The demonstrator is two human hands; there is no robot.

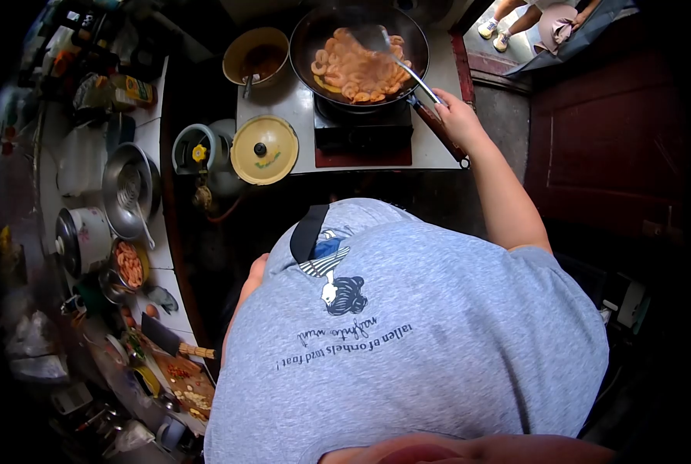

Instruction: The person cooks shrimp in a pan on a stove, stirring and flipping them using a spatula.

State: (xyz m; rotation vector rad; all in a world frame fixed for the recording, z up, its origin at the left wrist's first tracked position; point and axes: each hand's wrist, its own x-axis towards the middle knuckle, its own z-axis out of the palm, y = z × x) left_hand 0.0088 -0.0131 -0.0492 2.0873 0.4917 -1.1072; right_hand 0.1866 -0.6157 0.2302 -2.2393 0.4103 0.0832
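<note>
My right hand (457,120) is closed around the metal handle of a spatula (416,76). The spatula's blade reaches into the shrimp (354,69), which are orange-pink and curled, and steam blurs it. They lie in a dark wok (297,62) on a black stove (361,131). Just below my hand, the wok's brown handle (432,127) slants toward me. Of my left side only part of the arm shows beside the grey shirt; the left hand itself is hidden.
Left of the wok are a bowl of brown liquid (235,56) and a yellow lid (245,158). A gas cylinder (221,174) stands below. The left counter holds a metal strainer (113,189), a pot (90,240), more shrimp (129,264) and a cleaver (160,334). Another person's legs (508,19) show outside the doorway.
</note>
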